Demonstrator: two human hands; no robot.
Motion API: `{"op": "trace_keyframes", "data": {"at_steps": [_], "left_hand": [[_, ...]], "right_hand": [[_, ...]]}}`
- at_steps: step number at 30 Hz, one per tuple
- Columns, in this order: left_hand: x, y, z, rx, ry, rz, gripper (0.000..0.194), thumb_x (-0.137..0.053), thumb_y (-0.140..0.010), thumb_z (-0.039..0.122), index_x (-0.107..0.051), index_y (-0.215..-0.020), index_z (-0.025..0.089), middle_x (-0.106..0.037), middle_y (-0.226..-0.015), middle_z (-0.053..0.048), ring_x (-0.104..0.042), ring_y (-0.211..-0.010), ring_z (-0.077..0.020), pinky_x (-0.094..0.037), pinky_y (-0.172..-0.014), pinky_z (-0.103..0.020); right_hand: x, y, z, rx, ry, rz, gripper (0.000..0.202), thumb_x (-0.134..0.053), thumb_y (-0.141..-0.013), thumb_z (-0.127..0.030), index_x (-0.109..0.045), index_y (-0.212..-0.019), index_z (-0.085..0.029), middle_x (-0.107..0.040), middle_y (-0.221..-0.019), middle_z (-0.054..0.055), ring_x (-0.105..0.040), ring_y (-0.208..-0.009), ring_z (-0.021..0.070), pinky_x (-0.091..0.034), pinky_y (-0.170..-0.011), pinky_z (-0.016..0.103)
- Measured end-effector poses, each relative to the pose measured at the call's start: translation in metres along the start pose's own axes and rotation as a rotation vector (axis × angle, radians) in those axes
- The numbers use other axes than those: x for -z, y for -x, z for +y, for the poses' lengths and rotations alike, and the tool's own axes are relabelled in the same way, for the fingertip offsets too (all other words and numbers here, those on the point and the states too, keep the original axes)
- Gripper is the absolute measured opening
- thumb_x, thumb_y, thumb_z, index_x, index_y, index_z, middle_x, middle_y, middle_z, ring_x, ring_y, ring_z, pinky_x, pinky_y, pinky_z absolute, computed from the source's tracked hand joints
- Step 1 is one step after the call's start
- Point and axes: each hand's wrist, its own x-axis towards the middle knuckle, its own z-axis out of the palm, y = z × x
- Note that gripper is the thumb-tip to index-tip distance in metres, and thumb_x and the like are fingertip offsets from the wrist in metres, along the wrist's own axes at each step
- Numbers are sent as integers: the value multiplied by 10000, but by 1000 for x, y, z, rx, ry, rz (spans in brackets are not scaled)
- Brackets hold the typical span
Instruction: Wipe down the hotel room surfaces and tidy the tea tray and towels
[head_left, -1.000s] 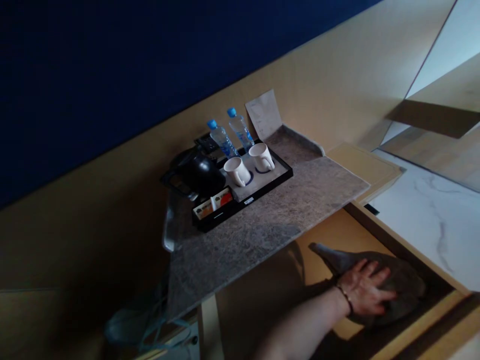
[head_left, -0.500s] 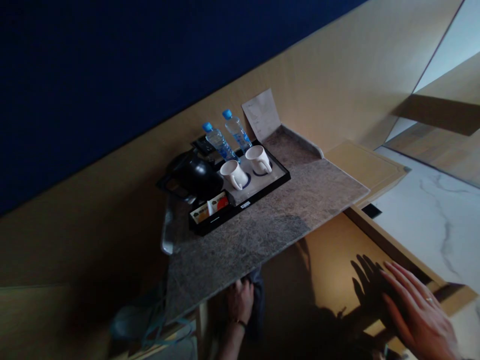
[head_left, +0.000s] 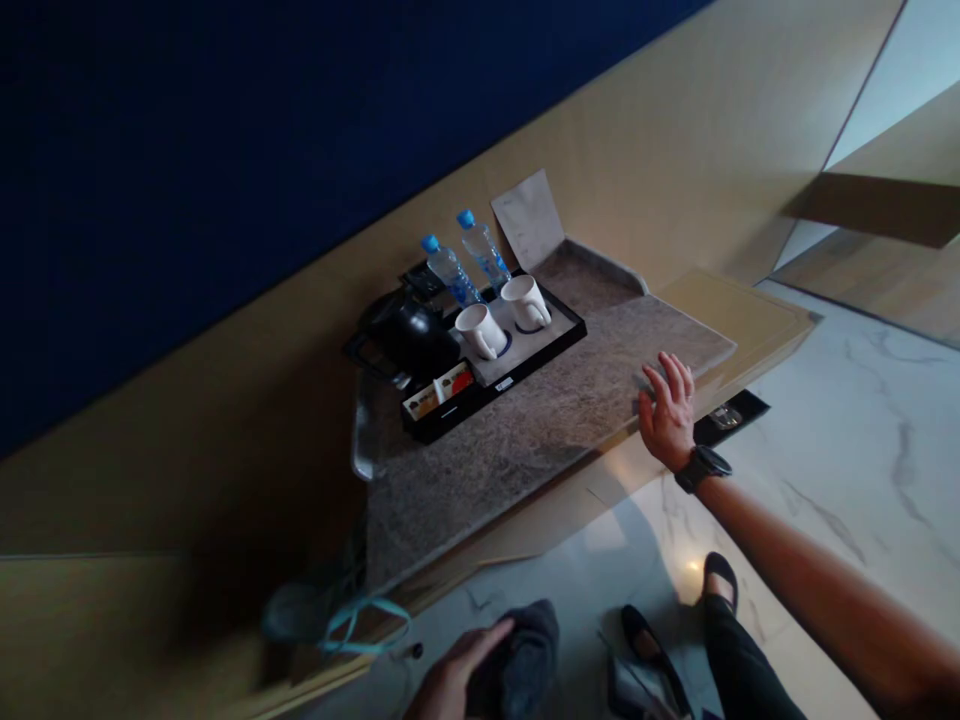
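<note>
Plainly, the dark grey cloth (head_left: 529, 655) is bunched at the left hand (head_left: 454, 685), the thumb laid along its near side and the rest of the grip hidden; the hand seems closed round it, low in view, over the floor and well apart from the right hand (head_left: 667, 420). That one has its fingers spread and extended at the front edge of the countertop (head_left: 600, 385), near its right end, though I cannot tell how firmly it presses. Toward the back of the mottled, stone-look countertop sits a black-rimmed tray (head_left: 540, 358) bearing two glossy white mugs (head_left: 481, 330), with flat sachets (head_left: 450, 388) in a narrow compartment, and two clear, blue-capped bottles (head_left: 486, 252) stand behind the mugs. A rounded, shiny black kettle (head_left: 412, 335) is just left of the tray, and a pale sheet (head_left: 529, 220) leans against the smooth, wood-toned wall (head_left: 652, 150). Above runs a deep blue panel (head_left: 262, 150); below, the pale floor (head_left: 855, 470) carries grey, marble-like veins
</note>
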Motion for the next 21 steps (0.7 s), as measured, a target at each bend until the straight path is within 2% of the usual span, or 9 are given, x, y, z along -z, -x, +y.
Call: {"op": "trace_keyframes", "data": {"at_steps": [3,5,7,9,12,14,17,19,21], "left_hand": [[-39,-47,-4,-41,-128,-35,903,-555,-590,75,-414,-1461,266,-473,-1484,-20,-445,-1370,-196,-336,-1173,-294],[-59,-88,-2,-66,-231,-45,931,-562,-599,56,-342,-1494,185,-377,-1546,-77,-391,-1407,-198,-312,-1179,-274],[-72,-128,8,-90,-344,-43,931,-582,-616,47,-308,-1502,123,-280,-1586,-123,-379,-1413,-223,-331,-1167,-270],[-81,-163,22,-95,-445,1,913,-575,-654,36,-266,-1511,92,-232,-1599,-147,-418,-1383,-273,-383,-1142,-326],[-92,-197,37,-71,-512,63,884,-532,-700,19,-204,-1521,54,-224,-1595,-179,-502,-1297,-329,-453,-1077,-412],[-99,-210,40,-45,-487,73,868,-536,-706,25,-212,-1511,29,-215,-1594,-194,-510,-1293,-314,-455,-1074,-374],[-112,-213,35,7,-398,115,846,-560,-705,55,-266,-1498,73,-224,-1599,-163,-527,-1286,-258,-451,-1064,-278],[-124,-203,30,15,-344,127,842,-575,-706,85,-282,-1495,102,-222,-1603,-143,-524,-1292,-252,-449,-1068,-268],[-139,-182,22,15,-325,92,861,-579,-685,82,-292,-1496,114,-218,-1607,-132,-486,-1331,-251,-424,-1099,-271]], "right_hand": [[10,32,-15,-39,-89,-63,365,-396,-997,-239,-429,-1354,-172,-340,-1483,141,-256,-1399,298,-241,-1151,593],[21,68,-15,-38,-138,-223,341,-379,-999,-239,-462,-1322,-169,-458,-1386,144,-392,-1314,277,-365,-1100,529],[25,103,-8,-3,-146,-408,310,-357,-995,-235,-549,-1227,-162,-598,-1193,131,-539,-1140,255,-495,-973,453],[18,127,3,28,-128,-563,336,-334,-976,-213,-606,-1160,-143,-646,-1097,132,-590,-1034,256,-545,-885,434],[-10,142,15,69,-95,-746,435,-295,-914,-125,-600,-1222,-86,-576,-1278,164,-523,-1179,286,-523,-948,473],[-32,144,20,96,-84,-847,503,-297,-868,-70,-566,-1293,-73,-522,-1355,158,-455,-1267,278,-471,-1028,474],[-55,150,23,118,-72,-957,575,-343,-815,-32,-508,-1365,-44,-508,-1364,176,-421,-1300,277,-404,-1097,466],[-62,158,26,119,-57,-997,611,-363,-784,-15,-470,-1386,-1,-459,-1402,203,-369,-1336,310,-361,-1124,499],[-64,164,29,120,-38,-1018,635,-360,-770,5,-437,-1400,25,-404,-1440,221,-313,-1366,337,-325,-1137,534]]}}
